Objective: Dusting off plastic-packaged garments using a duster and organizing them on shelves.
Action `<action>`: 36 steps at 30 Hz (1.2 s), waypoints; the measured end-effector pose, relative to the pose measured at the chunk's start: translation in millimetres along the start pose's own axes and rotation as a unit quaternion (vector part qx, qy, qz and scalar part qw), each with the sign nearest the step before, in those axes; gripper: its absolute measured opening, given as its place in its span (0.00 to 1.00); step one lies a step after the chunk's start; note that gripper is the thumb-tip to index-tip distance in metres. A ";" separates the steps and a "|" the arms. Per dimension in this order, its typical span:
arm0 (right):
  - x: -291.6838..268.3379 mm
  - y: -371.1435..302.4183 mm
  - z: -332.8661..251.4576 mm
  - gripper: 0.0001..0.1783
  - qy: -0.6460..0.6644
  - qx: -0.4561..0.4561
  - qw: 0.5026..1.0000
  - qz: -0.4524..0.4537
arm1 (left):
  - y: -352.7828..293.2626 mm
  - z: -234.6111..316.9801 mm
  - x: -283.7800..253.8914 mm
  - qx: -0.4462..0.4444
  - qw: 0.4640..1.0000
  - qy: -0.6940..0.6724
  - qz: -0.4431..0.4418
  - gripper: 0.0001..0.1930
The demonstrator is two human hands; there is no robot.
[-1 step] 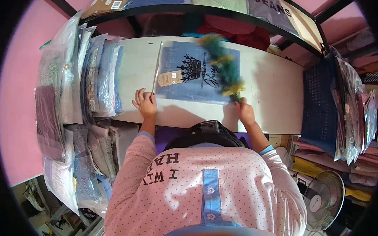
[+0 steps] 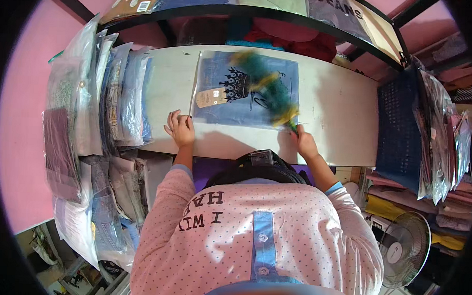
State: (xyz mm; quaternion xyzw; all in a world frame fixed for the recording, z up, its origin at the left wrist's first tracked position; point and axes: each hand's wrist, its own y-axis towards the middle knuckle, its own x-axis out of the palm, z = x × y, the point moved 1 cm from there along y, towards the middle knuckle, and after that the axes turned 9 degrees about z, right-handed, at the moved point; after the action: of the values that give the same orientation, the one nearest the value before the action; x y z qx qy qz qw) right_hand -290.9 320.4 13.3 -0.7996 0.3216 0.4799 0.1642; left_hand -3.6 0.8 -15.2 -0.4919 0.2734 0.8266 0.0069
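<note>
A folded blue denim garment in a clear plastic bag (image 2: 212, 74) lies flat on the white table, with a black crown print and a brown paper tag (image 2: 210, 97) on it. My right hand (image 2: 305, 142) is closed round the handle of a green and yellow feather duster (image 2: 274, 94). Blurred by motion, the duster's head slants up and left across the bag and hides part of the print. At the bag's near left corner rests my left hand (image 2: 180, 130), fingers apart, its thumb side touching the edge.
Plastic-bagged garments (image 2: 113, 91) hang or stand in a row along the table's left side. On the right is a dark blue perforated basket (image 2: 400, 132) beside more bagged clothes (image 2: 439, 139). A shelf (image 2: 251, 12) crosses the back; a fan (image 2: 405, 249) stands lower right.
The duster's head has swept left over the bag, toward the crown print. My right hand has shifted slightly left and nearer to me; my left hand stays at the corner.
</note>
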 end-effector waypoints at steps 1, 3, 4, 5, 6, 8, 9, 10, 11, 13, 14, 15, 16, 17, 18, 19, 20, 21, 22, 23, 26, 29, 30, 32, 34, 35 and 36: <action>-6.8 -8.1 -6.8 0.17 -0.038 -0.040 0.997 -0.049 | 0.0 -1.0 0.6 0.001 1.000 0.002 0.004 0.05; -17.0 -14.8 -2.8 0.17 -0.054 -0.027 0.998 -0.031 | 0.2 -3.3 2.3 0.001 1.000 0.005 0.001 0.05; -20.5 -19.4 0.8 0.16 -0.071 -0.015 0.997 -0.013 | -0.4 -3.2 2.1 0.000 1.000 0.007 0.000 0.05; -21.8 -18.3 5.1 0.16 -0.090 0.063 0.994 0.006 | -0.7 -3.2 2.1 0.000 1.000 0.008 -0.003 0.05; -17.6 -19.3 14.2 0.16 -0.063 0.105 0.991 0.060 | -0.8 -3.3 2.0 0.002 1.000 0.006 0.002 0.05; -14.9 -20.1 15.5 0.16 -0.025 0.160 0.982 0.099 | -0.8 -3.7 3.3 0.006 1.000 0.004 0.006 0.05; -13.7 -23.5 14.4 0.16 -0.025 0.162 0.982 0.098 | -1.2 -4.4 3.4 0.005 1.000 0.010 0.002 0.05; -13.5 -27.0 7.8 0.16 -0.002 0.121 0.991 0.048 | -0.8 -4.4 3.9 0.006 1.000 0.016 -0.003 0.05; -12.4 -31.2 3.1 0.16 0.023 0.081 0.996 -0.002 | -0.7 -4.5 4.1 0.009 1.000 0.015 -0.006 0.05; -8.4 -41.5 -7.7 0.16 0.004 -0.030 0.997 -0.078 | -1.5 -4.6 3.6 0.018 1.000 0.013 0.001 0.05; -11.5 -44.6 -21.1 0.16 0.009 -0.069 0.991 -0.113 | -2.3 -5.5 2.8 0.019 1.000 0.013 -0.001 0.05; -10.6 -47.2 -24.7 0.16 0.009 -0.067 0.991 -0.114 | -3.2 -6.3 2.1 0.020 1.000 0.012 -0.003 0.05; -9.4 -48.6 -27.9 0.16 0.005 -0.066 0.992 -0.108 | -2.9 -6.4 1.8 0.021 1.000 0.012 -0.005 0.05; -9.0 -50.5 -28.7 0.16 0.002 -0.066 0.993 -0.103 | -2.9 -5.5 2.5 0.023 1.000 0.012 -0.006 0.05; -9.7 -53.6 -25.3 0.16 0.003 -0.064 0.993 -0.103 | -2.9 -4.5 3.3 0.021 1.000 0.009 -0.004 0.05; -11.2 -57.3 -18.8 0.16 -0.001 -0.062 0.993 -0.098 | -3.0 -4.3 3.9 0.020 1.000 0.007 -0.002 0.05; -14.3 -61.4 -11.6 0.16 -0.005 -0.060 0.994 -0.093 | -3.3 -4.7 3.8 0.021 1.000 0.006 -0.003 0.05; -19.2 -66.8 -3.6 0.16 -0.005 -0.058 0.994 -0.093 | -3.2 -5.6 3.5 0.022 1.000 0.008 -0.005 0.06; -26.2 -72.0 6.8 0.16 -0.016 -0.056 0.995 -0.087 | -3.3 -6.3 3.2 0.022 1.000 0.009 -0.006 0.06; -34.1 -75.5 17.0 0.16 -0.026 -0.054 0.995 -0.081 | -3.0 -7.4 3.4 0.023 1.000 0.009 -0.006 0.06; -70.6 -86.6 51.5 0.17 -0.082 0.020 0.992 -0.096 | -3.1 -7.4 4.4 0.026 1.000 0.011 -0.006 0.06; -97.9 -103.2 95.3 0.18 -0.136 0.038 0.989 -0.050 | -0.7 -7.1 4.3 0.028 0.999 0.015 0.004 0.04; -101.7 -111.1 110.6 0.18 -0.137 0.038 0.989 -0.049 | -0.9 -6.9 4.1 0.027 1.000 0.016 0.003 0.04; -108.3 -121.6 128.7 0.19 -0.126 0.139 0.980 0.070 | -1.5 -7.4 5.1 0.025 1.000 0.016 0.003 0.04; -101.2 -121.0 132.8 0.19 -0.093 0.199 0.967 0.127 | -0.6 -8.3 6.0 0.026 1.000 0.011 0.009 0.05; -98.1 -119.4 126.3 0.19 -0.059 0.260 0.947 0.182 | -0.8 -8.0 6.2 0.027 1.000 0.011 0.010 0.05; -90.6 -114.5 116.4 0.19 -0.059 0.259 0.947 0.183 | -1.4 -8.2 5.7 0.025 1.000 0.011 0.009 0.05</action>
State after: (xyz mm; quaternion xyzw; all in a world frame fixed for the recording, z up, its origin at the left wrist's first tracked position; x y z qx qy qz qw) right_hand -321.1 503.9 30.5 -0.6275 0.5652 0.4478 0.2936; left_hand 0.5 -3.2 -23.6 -0.4982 0.2984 0.8141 0.0092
